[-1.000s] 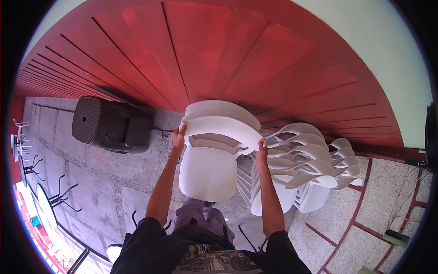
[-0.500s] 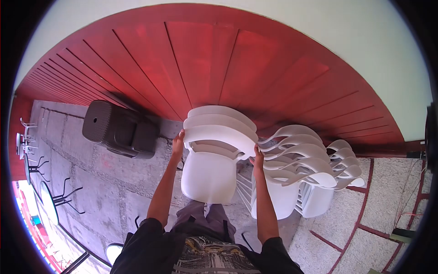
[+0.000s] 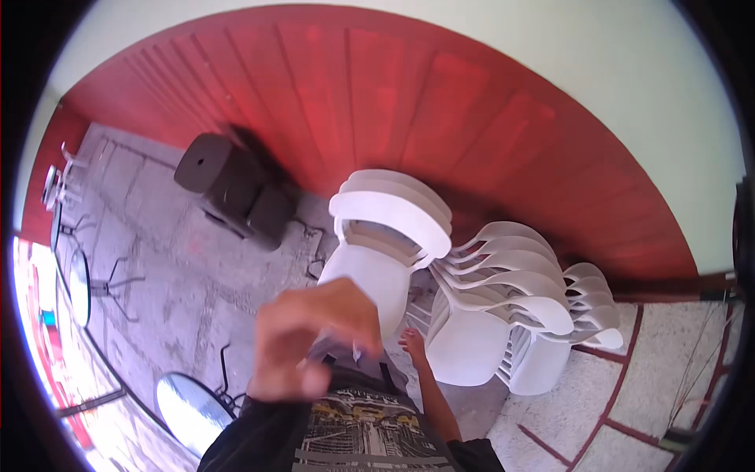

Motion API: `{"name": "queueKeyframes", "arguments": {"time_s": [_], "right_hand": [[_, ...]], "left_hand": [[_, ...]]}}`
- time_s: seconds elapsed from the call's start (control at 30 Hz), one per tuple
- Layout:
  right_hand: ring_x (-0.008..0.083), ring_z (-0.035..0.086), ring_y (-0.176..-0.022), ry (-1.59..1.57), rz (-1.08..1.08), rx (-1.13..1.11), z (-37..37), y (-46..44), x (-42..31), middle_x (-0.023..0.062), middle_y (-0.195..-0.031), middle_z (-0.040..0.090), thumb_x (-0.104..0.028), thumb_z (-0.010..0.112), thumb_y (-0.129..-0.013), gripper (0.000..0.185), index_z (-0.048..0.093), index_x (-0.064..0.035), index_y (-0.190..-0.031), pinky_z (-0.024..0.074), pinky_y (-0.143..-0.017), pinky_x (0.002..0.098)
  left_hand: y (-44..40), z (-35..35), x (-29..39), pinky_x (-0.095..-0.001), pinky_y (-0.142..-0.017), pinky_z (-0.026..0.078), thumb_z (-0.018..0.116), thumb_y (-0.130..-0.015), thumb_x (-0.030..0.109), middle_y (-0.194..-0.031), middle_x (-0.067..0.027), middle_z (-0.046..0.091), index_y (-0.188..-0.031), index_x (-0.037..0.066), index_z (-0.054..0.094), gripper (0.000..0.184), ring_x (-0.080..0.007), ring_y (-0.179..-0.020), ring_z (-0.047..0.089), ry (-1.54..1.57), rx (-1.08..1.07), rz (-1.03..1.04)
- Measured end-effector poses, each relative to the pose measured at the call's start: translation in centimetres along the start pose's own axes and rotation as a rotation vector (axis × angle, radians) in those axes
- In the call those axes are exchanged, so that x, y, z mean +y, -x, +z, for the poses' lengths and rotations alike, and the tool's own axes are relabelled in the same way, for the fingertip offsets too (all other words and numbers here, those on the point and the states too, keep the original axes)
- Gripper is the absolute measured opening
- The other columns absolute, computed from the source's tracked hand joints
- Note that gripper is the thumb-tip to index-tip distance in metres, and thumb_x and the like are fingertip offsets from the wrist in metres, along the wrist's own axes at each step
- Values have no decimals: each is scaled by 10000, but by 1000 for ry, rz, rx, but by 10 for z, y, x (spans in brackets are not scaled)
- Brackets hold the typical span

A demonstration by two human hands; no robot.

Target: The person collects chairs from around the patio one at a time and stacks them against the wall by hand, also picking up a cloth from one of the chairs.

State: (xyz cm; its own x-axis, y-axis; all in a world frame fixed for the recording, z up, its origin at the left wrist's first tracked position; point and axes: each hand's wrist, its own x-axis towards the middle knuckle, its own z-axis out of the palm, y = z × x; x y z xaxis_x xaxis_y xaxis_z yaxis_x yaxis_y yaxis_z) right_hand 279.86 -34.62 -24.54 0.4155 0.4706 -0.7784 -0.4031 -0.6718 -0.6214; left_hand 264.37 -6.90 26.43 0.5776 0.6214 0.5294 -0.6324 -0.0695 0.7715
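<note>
A stack of white plastic chairs [image 3: 370, 275] stands before me with its curved backrests towards the red wall. My left hand [image 3: 314, 334] is raised close to the camera and covers part of the front seat. It is blurred and loosely curled, thumb apart from the fingers, with nothing visible in it. Lower down, my right hand [image 3: 412, 344] is by the right edge of that seat, fingers slightly apart and holding nothing; whether it touches the chair I cannot tell. Just right of it stands a second white chair stack [image 3: 468, 342], with a third stack [image 3: 543, 362] beyond.
A dark brown ribbed bin-like object [image 3: 232, 189] stands left of the chairs by the red wall [image 3: 385, 102]. Round tables [image 3: 193, 409] with black legs are at the left. Grey paving [image 3: 169, 252] lies on that side, pale slabs with red joints [image 3: 590, 401] at right.
Both hands have let go of the front chair's backrest. My left hand has come up towards the camera; my right has dropped towards my body. The view has turned somewhat.
</note>
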Motion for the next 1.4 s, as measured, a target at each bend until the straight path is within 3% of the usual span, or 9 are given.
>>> {"name": "queueKeyframes", "arguments": {"time_s": [0.03,0.07,0.23,0.4,0.73,0.97,1.07,1.17,1.4], "right_hand": [[131,667,-808,24,80,-30,-2,8,21,47,-886,669,-268,657,-904,339,614,-78,-1182,497,-668,305],[140,673,-818,54,163,-60,-4,14,41,52,-873,678,-249,652,-904,322,628,-71,-1171,504,-688,306],[190,680,-822,389,-104,-230,-12,11,97,80,-922,708,-205,636,-906,264,681,-32,-1100,514,-768,301],[162,676,-791,531,43,-364,-1,-3,21,55,-906,694,-301,612,-928,278,663,-78,-1087,499,-701,294],[122,661,-784,724,-116,-428,94,-17,-51,31,-927,696,-350,618,-929,281,638,-140,-1115,470,-648,275],[132,669,-824,975,-64,-573,195,56,11,48,-955,703,-354,600,-940,296,631,-130,-1132,474,-670,271],[154,671,-740,978,-191,-731,225,55,61,82,-845,698,-270,642,-918,269,674,-40,-1054,530,-666,277],[163,672,-805,1070,-417,-788,262,60,84,79,-897,709,-232,614,-930,246,677,-45,-1077,514,-728,278],[159,663,-834,984,-253,-791,364,90,61,94,-907,709,-203,608,-931,223,686,-39,-1060,509,-774,277]], "left_hand": [[-3,8,9,-381,-530,489,685,-828,280,-792,-168,649,-817,-29,663,311,-295,-654,623,218,-100,354],[-1,14,22,-380,-532,487,683,-829,282,-791,-166,646,-817,-27,660,310,-293,-656,620,302,-164,528],[39,36,81,-376,-545,475,673,-837,290,-791,-156,635,-814,-17,646,308,-283,-662,606,215,-84,691],[83,43,124,-373,-559,463,662,-844,297,-791,-147,623,-812,-6,632,307,-273,-668,592,112,-10,820],[204,28,218,-365,-585,440,641,-859,313,-790,-128,600,-807,14,604,305,-253,-681,564,-144,148,989],[303,14,297,-360,-604,423,627,-870,324,-789,-114,584,-804,29,584,305,-240,-690,544,-295,240,1072],[341,10,326,-358,-612,416,621,-874,329,-789,-108,577,-802,35,576,305,-234,-694,536,-385,279,1102],[368,4,351,-356,-619,409,614,-879,333,-788,-103,570,-801,41,568,305,-228,-697,527,-457,314,1125],[401,-42,382,-351,-638,393,600,-889,344,-788,-89,553,-798,56,548,307,-214,-706,508,-524,378,1177]]}}
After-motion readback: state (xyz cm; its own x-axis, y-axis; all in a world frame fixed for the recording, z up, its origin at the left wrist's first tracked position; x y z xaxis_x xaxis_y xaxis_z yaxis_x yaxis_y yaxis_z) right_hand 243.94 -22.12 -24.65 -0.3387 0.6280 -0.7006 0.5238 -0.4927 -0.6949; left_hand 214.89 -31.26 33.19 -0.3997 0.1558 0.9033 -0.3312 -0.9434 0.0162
